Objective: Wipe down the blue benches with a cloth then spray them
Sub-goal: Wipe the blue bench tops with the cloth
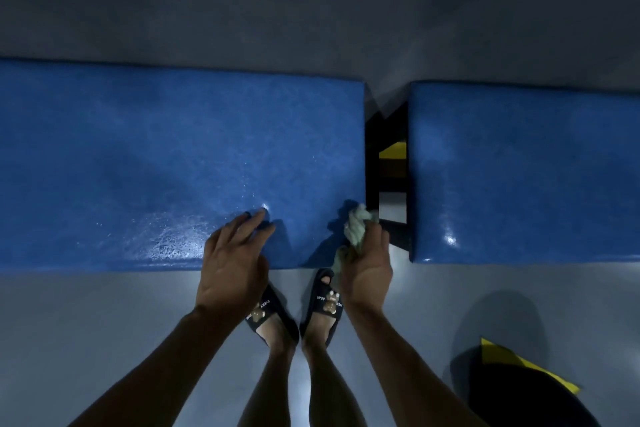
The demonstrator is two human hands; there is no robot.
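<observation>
The left blue counter [173,156] is serving as the landmark and is spanning most of the view, with its near edge running just ahead of the person's feet. The left hand [232,262] is resting on the near edge of this counter, grip spread, with the fingers [254,218] lying fairly straight and touching the padded top beside a wet, glossy patch [173,239] on its left. The right hand [367,265] is hovering at the near right corner of the same counter, its grip curled and pinching a crumpled pale green cloth [358,225] (the bunched fabric is protruding above the fist, a tail hanging below it). To the right of the landmark, across a narrow gap showing a black frame [384,163] with a yellow part, a second blue counter [519,166] is sitting in line with it. Below the near edge, two feet in dark slippers [323,305] are standing on the grey floor [86,322]. Further right on the floor, a dark round object [519,399] with a yellow sheet is lying, well apart from the landmark.
</observation>
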